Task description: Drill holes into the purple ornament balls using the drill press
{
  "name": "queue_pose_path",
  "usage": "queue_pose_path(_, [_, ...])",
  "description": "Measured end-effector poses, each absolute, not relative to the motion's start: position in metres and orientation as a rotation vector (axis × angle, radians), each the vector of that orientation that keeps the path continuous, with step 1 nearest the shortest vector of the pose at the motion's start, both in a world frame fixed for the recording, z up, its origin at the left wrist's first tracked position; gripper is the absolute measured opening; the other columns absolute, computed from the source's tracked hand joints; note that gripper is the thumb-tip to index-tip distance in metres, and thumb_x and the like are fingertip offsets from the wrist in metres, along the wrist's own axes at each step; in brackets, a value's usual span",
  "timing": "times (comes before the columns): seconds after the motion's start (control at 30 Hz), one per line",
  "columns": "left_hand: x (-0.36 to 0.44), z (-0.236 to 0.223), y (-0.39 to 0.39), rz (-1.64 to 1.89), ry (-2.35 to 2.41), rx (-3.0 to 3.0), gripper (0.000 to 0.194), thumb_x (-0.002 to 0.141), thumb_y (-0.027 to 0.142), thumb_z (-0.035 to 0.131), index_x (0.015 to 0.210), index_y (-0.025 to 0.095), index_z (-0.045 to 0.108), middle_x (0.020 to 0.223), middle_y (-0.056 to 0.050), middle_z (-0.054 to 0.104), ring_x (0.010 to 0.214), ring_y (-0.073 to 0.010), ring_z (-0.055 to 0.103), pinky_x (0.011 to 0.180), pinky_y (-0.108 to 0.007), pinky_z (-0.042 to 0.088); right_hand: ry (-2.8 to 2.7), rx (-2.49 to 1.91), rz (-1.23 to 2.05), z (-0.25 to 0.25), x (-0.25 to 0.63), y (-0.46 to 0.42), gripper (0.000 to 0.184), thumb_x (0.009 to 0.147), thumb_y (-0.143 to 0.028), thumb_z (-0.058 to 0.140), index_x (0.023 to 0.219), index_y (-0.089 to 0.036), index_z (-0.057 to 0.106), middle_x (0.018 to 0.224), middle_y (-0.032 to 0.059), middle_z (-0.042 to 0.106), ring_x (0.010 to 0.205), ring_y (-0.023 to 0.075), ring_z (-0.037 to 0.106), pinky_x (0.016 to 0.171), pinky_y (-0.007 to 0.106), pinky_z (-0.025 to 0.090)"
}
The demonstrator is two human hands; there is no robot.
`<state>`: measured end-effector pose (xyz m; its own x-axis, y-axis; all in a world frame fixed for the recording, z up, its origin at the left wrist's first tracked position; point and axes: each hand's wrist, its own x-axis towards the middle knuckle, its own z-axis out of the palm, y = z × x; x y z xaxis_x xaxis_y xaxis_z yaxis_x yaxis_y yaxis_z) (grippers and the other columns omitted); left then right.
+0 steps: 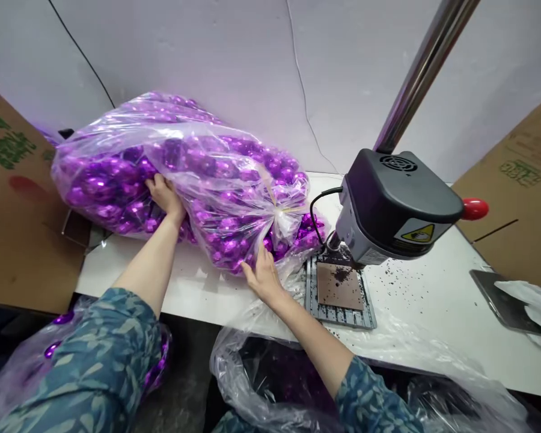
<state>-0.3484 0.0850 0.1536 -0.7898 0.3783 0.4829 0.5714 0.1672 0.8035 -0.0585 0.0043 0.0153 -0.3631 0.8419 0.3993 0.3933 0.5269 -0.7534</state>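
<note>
A large clear plastic bag (171,129) full of shiny purple balls (97,180) lies on the white table against the wall. Its gathered neck (285,221), bound with a yellowish tie, faces right. My left hand (166,197) grips the front of the bag with bent fingers sunk into a fold; their tips are partly hidden. Low on the bag, just below the neck, my right hand (264,273) touches the plastic with its thumb and forefinger spread apart.
Right of the bag stands a small bench drill (401,204) over a slotted metal base (369,316) with a brown board (340,285) and dark shavings. Cardboard boxes (27,210) flank both sides. An open plastic bag (234,367) hangs at the table's front; a dark phone-like slab (500,300) lies right.
</note>
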Motion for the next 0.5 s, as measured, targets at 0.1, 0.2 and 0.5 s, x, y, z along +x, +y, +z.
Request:
queue_pose_path(0.1, [-0.343,0.128,0.068,-1.649,-2.339,-0.868,0.019,0.101,0.016,0.048,0.083,0.021,0.053,0.126,-0.011,0.061,0.130,-0.0299,0.058,0.115,-0.053,0.039,-1.929,-1.079,0.719,0.009,-0.030,-0.009,0.054,0.093,-0.054,0.060,0.133,-0.016,0.059,0.132,0.0105,0.064,0.125,0.0180,0.062,0.110,0.046,0.058])
queue_pose_path(0.2, [-0.339,0.111,0.049,-1.666,-2.365,-0.920,0.011,0.094,0.009,0.054,0.088,0.018,0.056,0.113,-0.005,0.063,0.121,-0.0251,0.060,0.116,-0.047,0.042,-1.843,-1.111,0.772,0.016,-0.009,-0.015,0.051,0.094,-0.053,0.060,0.128,-0.016,0.061,0.129,0.0097,0.065,0.120,0.0162,0.063,0.107,0.043,0.059])
queue_pose_path(0.5, [-0.284,0.090,-0.002,-1.751,-1.750,-0.745,0.027,0.087,0.010,0.051,0.114,0.017,0.053,0.110,-0.010,0.059,0.103,-0.0244,0.063,0.097,-0.043,0.054,-1.184,-1.131,1.187,0.054,-0.015,0.061,0.054,0.094,-0.053,0.060,0.132,-0.016,0.058,0.132,0.0103,0.064,0.122,0.0171,0.063,0.106,0.043,0.059])
